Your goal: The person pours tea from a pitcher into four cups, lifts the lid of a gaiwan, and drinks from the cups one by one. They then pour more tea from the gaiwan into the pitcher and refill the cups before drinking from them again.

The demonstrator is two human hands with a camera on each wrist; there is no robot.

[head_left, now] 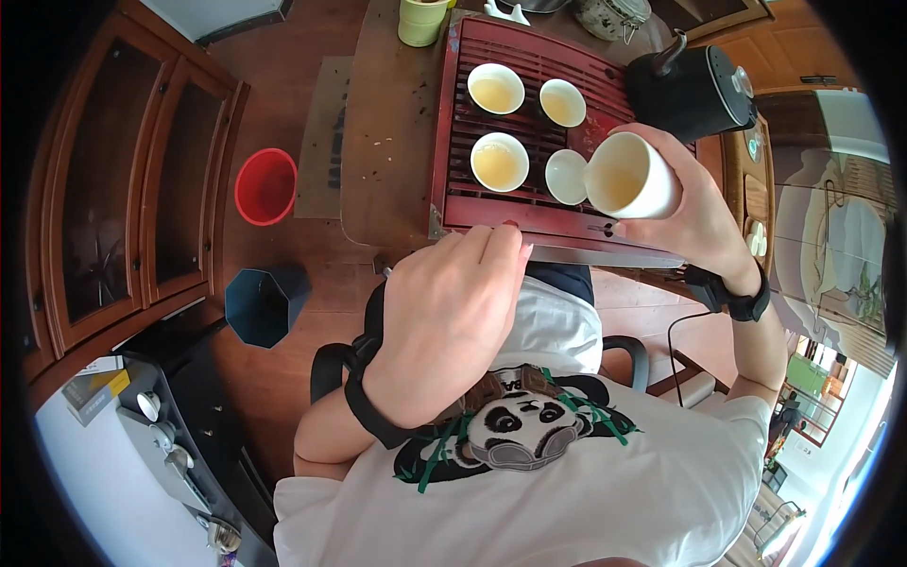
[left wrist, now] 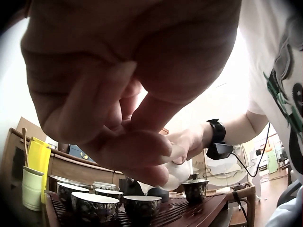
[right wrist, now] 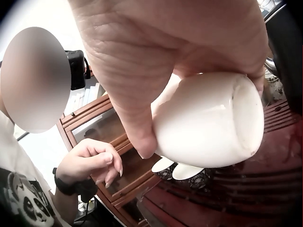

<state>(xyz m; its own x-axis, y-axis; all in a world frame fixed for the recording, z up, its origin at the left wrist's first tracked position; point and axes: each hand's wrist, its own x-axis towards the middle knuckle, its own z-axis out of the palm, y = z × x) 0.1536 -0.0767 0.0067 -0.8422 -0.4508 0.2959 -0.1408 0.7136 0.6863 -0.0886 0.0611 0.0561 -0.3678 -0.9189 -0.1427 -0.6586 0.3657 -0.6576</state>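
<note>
My right hand [head_left: 697, 203] grips a white pitcher [head_left: 631, 178], tilted so its lip hangs over a small cup [head_left: 564, 178]. Pale yellow tea shows inside the pitcher, and in the left wrist view a thin trickle appears at its spout [left wrist: 146, 190]. Three more cups, a rear-left one [head_left: 495, 90], a rear-right one [head_left: 563, 104] and a front-left one [head_left: 499, 163], hold yellow tea. From the side, the cups [left wrist: 142, 208] are dark and patterned outside. Loosely curled and holding nothing, my left hand [head_left: 453, 317] hovers at the front edge of the tray.
The cups stand on a slatted red tea tray [head_left: 472, 210] on a wooden table [head_left: 387, 180]. A black kettle [head_left: 690, 90] is behind the right hand. A yellow-green container [head_left: 421, 23] stands at the back. On the floor are a red bin [head_left: 266, 186] and a dark blue bin [head_left: 265, 307].
</note>
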